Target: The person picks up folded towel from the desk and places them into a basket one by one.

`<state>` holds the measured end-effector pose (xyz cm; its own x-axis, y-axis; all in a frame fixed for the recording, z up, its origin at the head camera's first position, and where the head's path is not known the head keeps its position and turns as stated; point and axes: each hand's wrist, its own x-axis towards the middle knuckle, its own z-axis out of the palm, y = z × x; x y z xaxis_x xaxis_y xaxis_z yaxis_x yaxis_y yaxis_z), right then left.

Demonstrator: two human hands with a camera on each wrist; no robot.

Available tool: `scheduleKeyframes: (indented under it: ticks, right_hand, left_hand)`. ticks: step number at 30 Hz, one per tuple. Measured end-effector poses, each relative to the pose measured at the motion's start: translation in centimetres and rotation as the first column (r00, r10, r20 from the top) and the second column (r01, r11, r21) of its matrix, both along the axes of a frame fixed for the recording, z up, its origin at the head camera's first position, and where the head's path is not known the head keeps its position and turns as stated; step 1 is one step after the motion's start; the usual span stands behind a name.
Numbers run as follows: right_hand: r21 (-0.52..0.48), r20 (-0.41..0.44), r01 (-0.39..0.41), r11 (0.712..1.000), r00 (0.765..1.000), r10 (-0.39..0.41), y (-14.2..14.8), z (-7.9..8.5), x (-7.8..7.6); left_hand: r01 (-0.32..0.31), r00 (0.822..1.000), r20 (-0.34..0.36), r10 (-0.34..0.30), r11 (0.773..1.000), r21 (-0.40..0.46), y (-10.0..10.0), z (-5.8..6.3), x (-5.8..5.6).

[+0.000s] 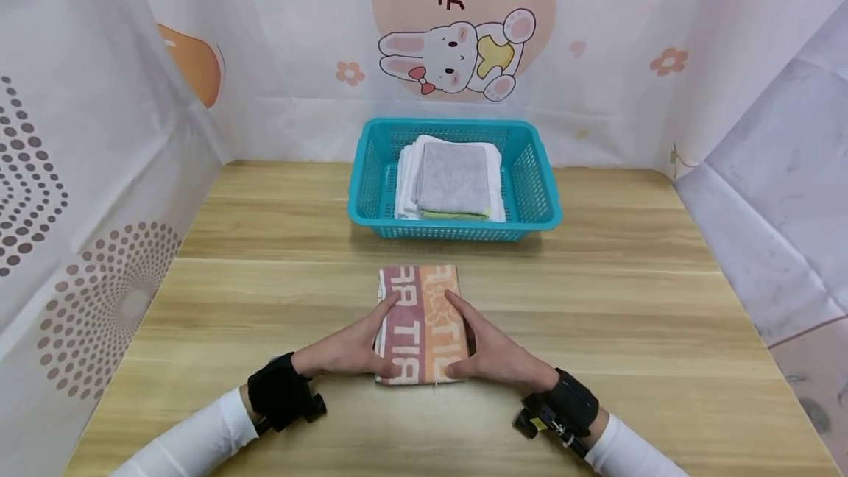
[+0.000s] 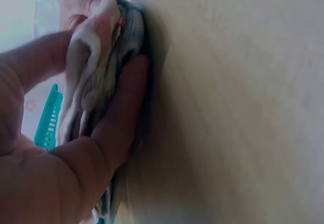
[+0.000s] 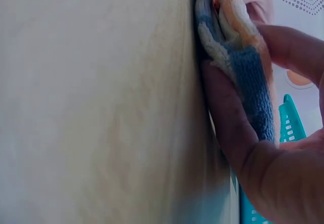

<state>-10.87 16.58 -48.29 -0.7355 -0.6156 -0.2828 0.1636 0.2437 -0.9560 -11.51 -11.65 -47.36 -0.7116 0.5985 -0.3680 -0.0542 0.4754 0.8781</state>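
A folded towel (image 1: 424, 322), mauve and orange with pale letters, lies on the wooden table in front of me. My left hand (image 1: 351, 348) grips its left side, and my right hand (image 1: 498, 353) grips the right side. Seen from the left wrist, the towel's stacked layers (image 2: 83, 89) sit between digits on the upper face and others tucked beneath at the tabletop. The right wrist view shows the same kind of hold, with a blue band along the towel's edge (image 3: 253, 89). The towel's underside is hidden.
Behind the towel stands a turquoise plastic basket (image 1: 457, 228). Inside it are a folded grey cloth (image 1: 456, 177) and white folded cloths (image 1: 406, 182) beneath. Printed curtains (image 1: 298, 127) hang at the table's back and sides. The wooden table (image 1: 616, 293) extends around the hands.
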Motion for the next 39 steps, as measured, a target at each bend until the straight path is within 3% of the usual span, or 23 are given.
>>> scheduleKeyframes:
  ticks: [6, 26, 39]
  right_hand:
    - [-0.001, 0.003, -0.018, 1.0, 1.0, 0.018, 0.0, 0.0, -0.2]
    - [0.06, -0.033, -0.005, 0.998, 0.999, 0.007, -0.2, 0.8, -0.7]
    - [0.011, -0.082, 0.012, 1.0, 0.997, -0.011, 0.8, 2.1, -0.6]
  left_hand:
    - [0.032, 0.999, 0.005, -0.032, 0.999, -0.017, -0.1, 0.1, -0.3]
    - [0.011, 0.999, -0.034, -0.011, 1.0, 0.013, -0.1, 0.2, -0.6]
    - [0.017, 0.999, -0.051, -0.014, 0.998, 0.059, 0.6, 1.9, -1.1]
